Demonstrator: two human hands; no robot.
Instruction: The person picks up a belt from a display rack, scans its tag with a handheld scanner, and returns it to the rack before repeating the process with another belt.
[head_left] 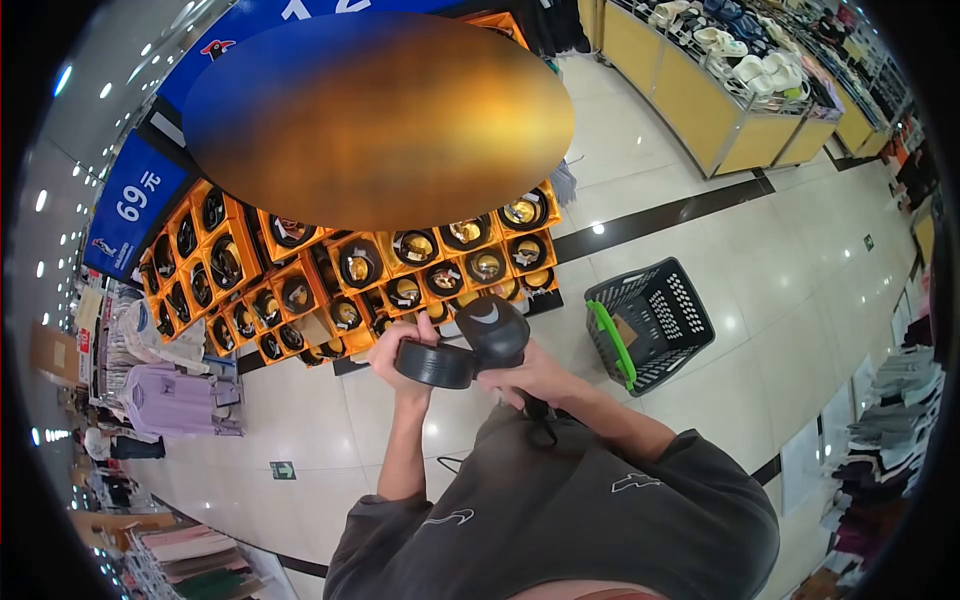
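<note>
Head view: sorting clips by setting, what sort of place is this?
Likely a clothing store: orange rack of boxed belts, a blue 69 price sign, a shopping basket.

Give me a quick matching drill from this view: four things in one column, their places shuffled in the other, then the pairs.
Things:
1. black coiled belt
2. black handheld device
3. basket
4. blue 69 sign

Places:
A. on the floor, right of the hands
B. in the right hand
C. left of the orange boxes
D. in the left hand

Pairs: 1-D, 2-B, 3-A, 4-C
</note>
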